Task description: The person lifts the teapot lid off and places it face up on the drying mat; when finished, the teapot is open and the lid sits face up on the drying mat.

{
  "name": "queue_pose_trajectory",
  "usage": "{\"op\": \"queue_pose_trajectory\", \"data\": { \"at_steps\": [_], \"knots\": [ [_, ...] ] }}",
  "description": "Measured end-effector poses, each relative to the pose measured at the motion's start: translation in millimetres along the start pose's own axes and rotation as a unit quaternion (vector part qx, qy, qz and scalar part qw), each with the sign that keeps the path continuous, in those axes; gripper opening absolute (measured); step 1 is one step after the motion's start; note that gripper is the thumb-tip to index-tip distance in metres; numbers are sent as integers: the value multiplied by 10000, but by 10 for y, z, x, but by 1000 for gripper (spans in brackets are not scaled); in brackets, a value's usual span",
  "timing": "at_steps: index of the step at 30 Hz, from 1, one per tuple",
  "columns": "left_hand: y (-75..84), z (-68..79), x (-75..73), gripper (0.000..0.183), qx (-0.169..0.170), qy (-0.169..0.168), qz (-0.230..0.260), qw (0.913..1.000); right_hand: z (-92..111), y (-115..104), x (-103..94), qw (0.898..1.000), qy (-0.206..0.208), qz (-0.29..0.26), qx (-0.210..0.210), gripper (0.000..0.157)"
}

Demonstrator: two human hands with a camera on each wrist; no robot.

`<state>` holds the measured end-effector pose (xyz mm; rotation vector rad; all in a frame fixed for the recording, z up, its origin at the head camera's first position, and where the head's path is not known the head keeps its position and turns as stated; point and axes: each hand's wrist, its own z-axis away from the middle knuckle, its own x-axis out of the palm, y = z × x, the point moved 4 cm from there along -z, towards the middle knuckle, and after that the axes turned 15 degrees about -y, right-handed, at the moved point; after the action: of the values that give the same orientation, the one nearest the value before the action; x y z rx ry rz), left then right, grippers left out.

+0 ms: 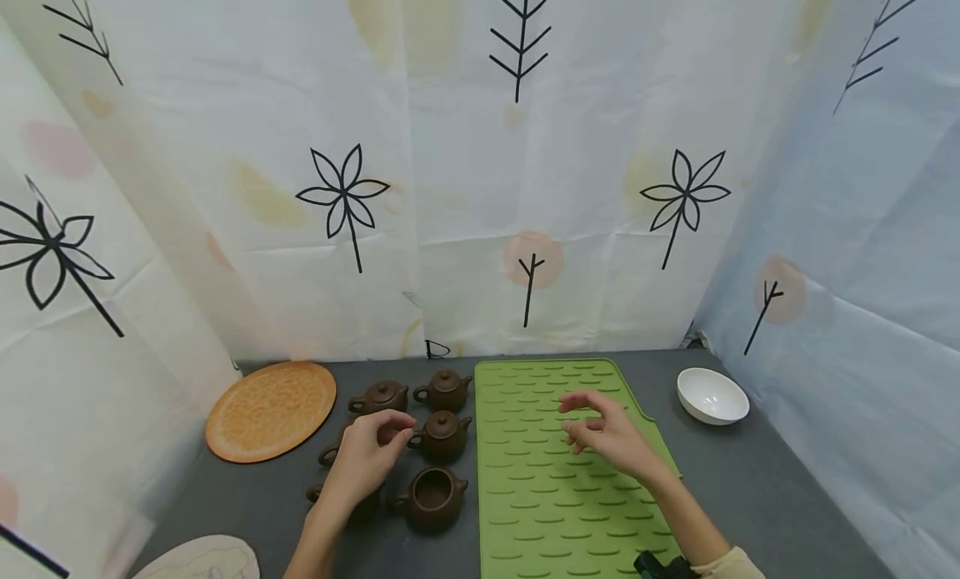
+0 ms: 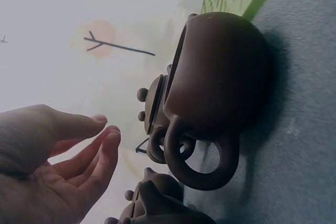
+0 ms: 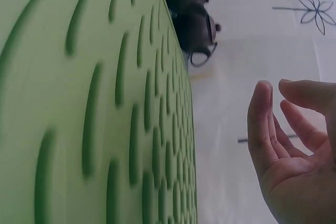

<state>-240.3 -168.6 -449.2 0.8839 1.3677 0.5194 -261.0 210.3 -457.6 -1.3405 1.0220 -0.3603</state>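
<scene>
Two brown teapots [image 1: 367, 506], left column: the left hand [image 1: 365, 452] and forearm [image 1: 317, 539] are partly hiding both. One pale round piece [image 1: 206, 560] and one green mat [image 1: 517, 479] are running off the head view's bottom edge. One right hand [image 3: 302, 166]: the right edge of the right wrist view is cutting it off.

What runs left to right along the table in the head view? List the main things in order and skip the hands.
Orange round board, lidless teapot, green mat, white bowl.
</scene>
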Motion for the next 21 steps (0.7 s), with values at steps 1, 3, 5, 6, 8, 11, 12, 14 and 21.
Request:
{"op": "queue_pose_trajectory", "data": {
  "at_steps": [1, 3, 5, 6, 8, 11, 12, 14, 21],
  "knots": [
    [-9, -18, -1, 14, -2, -6, -26, 10000, -51, -12, 43, 10000, -66, -35, 5, 43],
    [-28, -46, 2, 15, -31, -29, -67, 10000, -158, -30, 137, 9997, -216, -110, -6, 42],
    [-48, -62, 3, 15, -104, -59, -58, 9999, -267, -44, 238, 9992, -374, -157, -54, 42],
    [-56, -68, 5, 15, -128, -68, -61, 9999, -323, -50, 293, 9987, -455, -196, -87, 41],
    [-75, -76, 11, 16, -186, -93, -25, 9998, -430, -59, 400, 9977, -586, -313, -138, 41],
    [-104, -95, 32, 17, -237, -134, 154, 9995, -578, -84, 553, 9958, -748, -498, -168, 39],
    [-111, -102, 44, 17, -240, -159, 229, 9993, -625, -94, 600, 9951, -797, -562, -175, 38],
    [-127, -120, 68, 17, -251, -217, 394, 9987, -721, -119, 683, 9940, -862, -655, -151, 36],
    [-169, -181, 138, 17, -418, -452, 646, 9960, -1043, -139, 915, 9929, -924, -754, 16, 37]
  ]
}}
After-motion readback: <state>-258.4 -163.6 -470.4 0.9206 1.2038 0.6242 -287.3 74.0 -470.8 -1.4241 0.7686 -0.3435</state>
